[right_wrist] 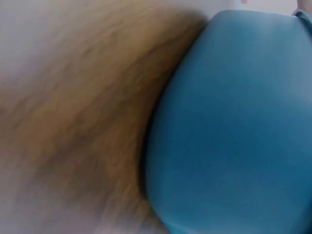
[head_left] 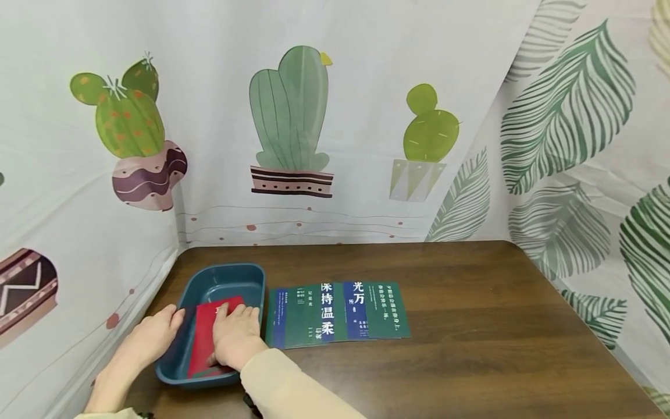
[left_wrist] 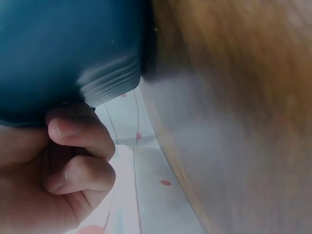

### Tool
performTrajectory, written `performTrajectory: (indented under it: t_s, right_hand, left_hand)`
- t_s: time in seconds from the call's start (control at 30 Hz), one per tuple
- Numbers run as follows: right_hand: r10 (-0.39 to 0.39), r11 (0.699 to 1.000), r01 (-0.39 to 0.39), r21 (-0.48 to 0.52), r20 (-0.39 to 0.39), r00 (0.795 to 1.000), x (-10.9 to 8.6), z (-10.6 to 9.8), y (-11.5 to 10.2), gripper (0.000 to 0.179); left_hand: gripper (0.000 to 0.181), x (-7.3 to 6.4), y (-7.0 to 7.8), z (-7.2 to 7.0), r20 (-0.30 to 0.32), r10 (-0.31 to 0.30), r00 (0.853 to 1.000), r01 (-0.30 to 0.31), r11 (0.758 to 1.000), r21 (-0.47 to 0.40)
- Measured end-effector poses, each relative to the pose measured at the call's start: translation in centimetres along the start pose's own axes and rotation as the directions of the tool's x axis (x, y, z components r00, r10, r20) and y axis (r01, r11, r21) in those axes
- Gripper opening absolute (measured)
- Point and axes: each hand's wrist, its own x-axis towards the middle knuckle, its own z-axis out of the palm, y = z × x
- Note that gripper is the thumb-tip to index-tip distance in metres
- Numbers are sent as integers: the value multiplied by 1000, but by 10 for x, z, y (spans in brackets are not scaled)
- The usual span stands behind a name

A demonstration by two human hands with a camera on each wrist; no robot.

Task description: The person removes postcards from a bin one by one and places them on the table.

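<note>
A dark blue plastic basin (head_left: 250,278) stands at the left of the table, with a red card (head_left: 203,331) bearing white characters inside it. A strip of green shows at the red card's lower edge. My left hand (head_left: 153,337) grips the basin's left side; in the left wrist view its fingers (left_wrist: 80,131) curl at the basin's rim. My right hand (head_left: 238,337) reaches into the basin over the red card, fingers at its face. I cannot tell whether it pinches the card. In the right wrist view the basin's outer wall (right_wrist: 229,122) hides this hand's fingers.
Right of the basin, several green and blue cards (head_left: 335,334) with white writing lie overlapping in a row on the brown wooden table (head_left: 471,326). A white cloth (head_left: 366,116) printed with cacti and leaves hangs behind the table and along its sides.
</note>
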Motion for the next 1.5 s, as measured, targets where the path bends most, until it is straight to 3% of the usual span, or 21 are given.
performTrajectory:
  t_s: [0.17, 0.43, 0.57, 0.67, 0.73, 0.8, 0.9, 1.0, 1.13, 1.2, 1.4, 1.5]
  right_hand:
    - [51, 994, -54, 98, 30, 998, 2, -1, -1, 112]
    - [71, 997, -72, 38, 36, 997, 9, -2, -2, 125]
    - [79, 992, -83, 96, 41, 996, 11, -3, 2, 128]
    - [83, 978, -77, 194, -20, 996, 9, -3, 5, 124]
    - [76, 951, -48, 305, -79, 994, 5, -6, 9, 116]
    - [64, 902, -5, 431, -122, 990, 1, -11, 14, 107]
    - [37, 810, 47, 585, -130, 991, -5, -18, 22, 89]
    - [26, 748, 66, 660, -128, 991, -10, -24, 28, 68]
    - [12, 751, 101, 653, -166, 986, -15, -29, 37, 42]
    - [-13, 767, 142, 626, -207, 978, -17, -30, 42, 34]
    - [-101, 820, 284, 496, -363, 926, -23, -28, 57, 27]
    - [-94, 816, 300, 494, -399, 912, -24, -29, 64, 21]
  left_hand:
    - [29, 0, 1, 3, -12, 12, 1000, -12, 1000, -17]
    - [29, 0, 0, 2, -21, 32, 999, -32, 999, -21]
    - [30, -1, 1, 3, -16, 32, 999, -32, 999, -23]
    - [30, 0, 2, 2, 1, 18, 1000, -18, 999, -27]
    - [30, 0, 2, 1, 8, 8, 1000, -8, 1000, -29]
    - [29, 1, 1, 0, 11, 0, 1000, 0, 1000, -24]
    - [29, 1, 0, -2, 11, -2, 1000, 3, 1000, -21]
    - [28, 0, 0, -1, 7, 2, 1000, -2, 1000, -18]
    - [30, 0, 0, 1, 0, 11, 1000, -11, 1000, -15]
    - [30, 0, 0, 1, -1, 12, 1000, -12, 1000, -15]
    - [29, -1, 1, 0, 6, 9, 1000, -9, 1000, -16]
    - [28, 0, 0, 0, 1, 15, 1000, -15, 1000, -12]
